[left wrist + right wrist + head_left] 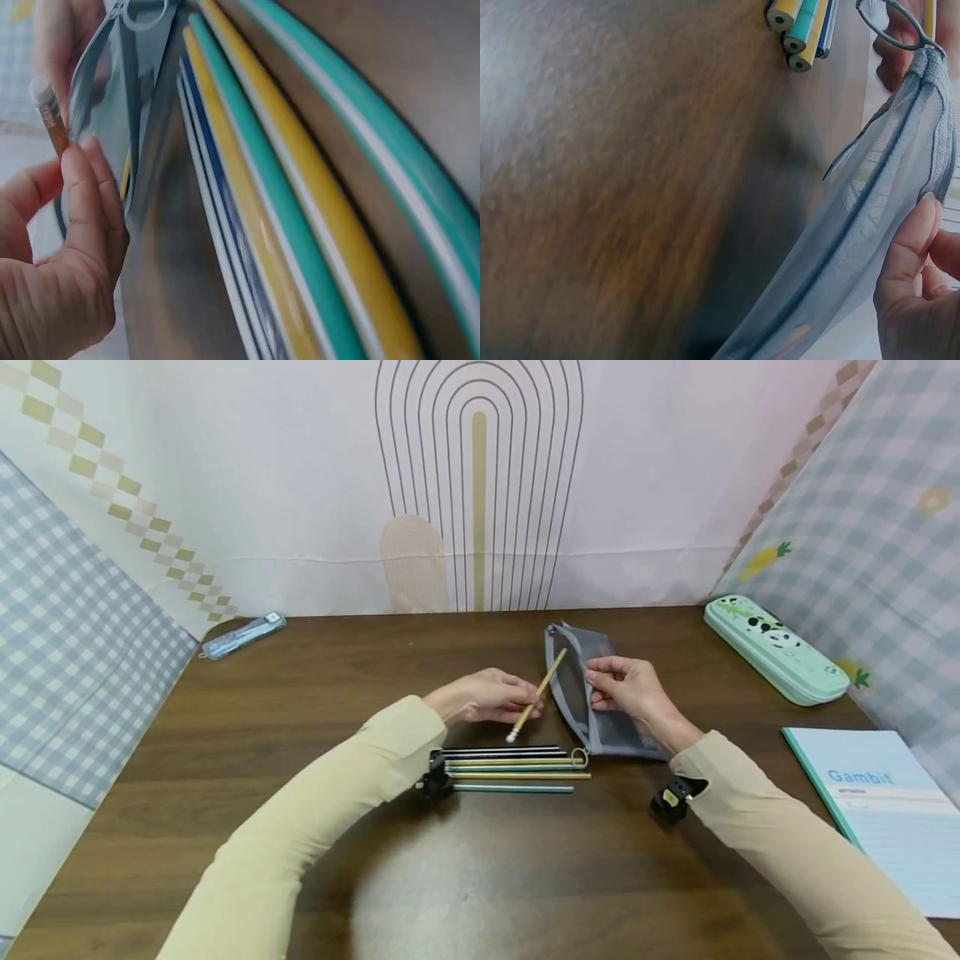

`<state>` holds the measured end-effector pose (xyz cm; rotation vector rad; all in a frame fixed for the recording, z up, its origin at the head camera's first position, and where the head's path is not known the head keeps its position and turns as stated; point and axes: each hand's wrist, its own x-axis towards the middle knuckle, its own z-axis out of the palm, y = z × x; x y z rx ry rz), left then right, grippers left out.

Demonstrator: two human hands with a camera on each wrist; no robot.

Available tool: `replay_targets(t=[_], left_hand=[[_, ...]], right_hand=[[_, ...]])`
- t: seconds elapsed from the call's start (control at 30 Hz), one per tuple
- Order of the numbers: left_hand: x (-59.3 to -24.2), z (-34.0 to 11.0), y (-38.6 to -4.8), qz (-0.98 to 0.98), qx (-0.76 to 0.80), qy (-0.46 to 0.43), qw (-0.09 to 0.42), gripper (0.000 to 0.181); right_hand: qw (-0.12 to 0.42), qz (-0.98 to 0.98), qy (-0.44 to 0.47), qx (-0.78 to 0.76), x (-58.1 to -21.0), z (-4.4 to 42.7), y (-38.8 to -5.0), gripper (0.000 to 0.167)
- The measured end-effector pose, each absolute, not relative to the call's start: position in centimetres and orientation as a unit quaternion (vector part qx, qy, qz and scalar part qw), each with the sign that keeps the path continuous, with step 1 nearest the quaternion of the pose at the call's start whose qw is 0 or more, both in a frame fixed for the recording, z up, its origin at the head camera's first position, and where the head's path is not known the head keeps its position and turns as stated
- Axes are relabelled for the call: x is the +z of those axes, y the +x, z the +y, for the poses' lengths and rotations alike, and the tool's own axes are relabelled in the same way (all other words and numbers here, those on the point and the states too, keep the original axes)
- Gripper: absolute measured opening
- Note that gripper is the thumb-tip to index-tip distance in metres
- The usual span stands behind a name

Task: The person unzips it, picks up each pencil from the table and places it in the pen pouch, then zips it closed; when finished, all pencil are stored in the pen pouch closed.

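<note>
one yellow wooden pencil [554,672], we see from the head, is pinched in the left hand [492,696] at the left edge of a grey mesh zip pouch [618,735]. from the left wrist, we see the pencil's white eraser [42,91]; from the right wrist, the right hand [919,277] pinching the pouch's rim [946,142].

One word was legible: "Gambit", printed in blue letters across the pale blue upper part of the notebook [885,843] cover, at the right side of the head view. The word had a capital initial, stood upright to the camera and tilted slightly. Directly beneath it, a line of much smaller dark print was noted; it was too small to be read with certainty. In the left wrist view, the dark blue pencil [251,281] bore pale marks along its barrel, too blurred to be identified as lettering.
</note>
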<state>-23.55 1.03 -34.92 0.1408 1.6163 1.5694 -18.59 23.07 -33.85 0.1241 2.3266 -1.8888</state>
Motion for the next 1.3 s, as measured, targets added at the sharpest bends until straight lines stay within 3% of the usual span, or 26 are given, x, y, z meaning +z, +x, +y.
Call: replay_targets(t=[0.23, 0.6, 0.73, 0.9, 1.17, 1.3], left_hand=[[-35.1, 5.0, -23.5, 0.613, 0.677, -0.014, 0.408, 0.036], [-35.8, 7.7, -22.9, 0.642, 0.687, -0.027, 0.341, 0.034], [-35.7, 7.9, -22.5, 0.635, 0.694, -0.026, 0.339, 0.036], [-35.0, 6.0, -22.3, 0.643, 0.674, 0.023, 0.363, 0.041], [-34.5, -1.5, -22.5, 0.730, 0.531, 0.182, 0.390, 0.038], [-34.8, -4.3, -22.2, 0.756, 0.474, 0.219, 0.396, 0.035]], right_hand=[[0.079, 0.777, 0.036, -0.624, -34.0, 22.6, -18.5, 0.039], [0.091, 0.776, 0.034, -0.623, -34.1, 22.5, -18.3, 0.040], [0.090, 0.772, 0.034, -0.628, -34.3, 22.5, -18.2, 0.040], [0.082, 0.778, 0.038, -0.621, -34.3, 22.8, -18.2, 0.041], [0.075, 0.778, 0.046, -0.622, -34.2, 23.4, -18.3, 0.041], [0.072, 0.775, 0.043, -0.626, -34.2, 23.6, -18.3, 0.041]])
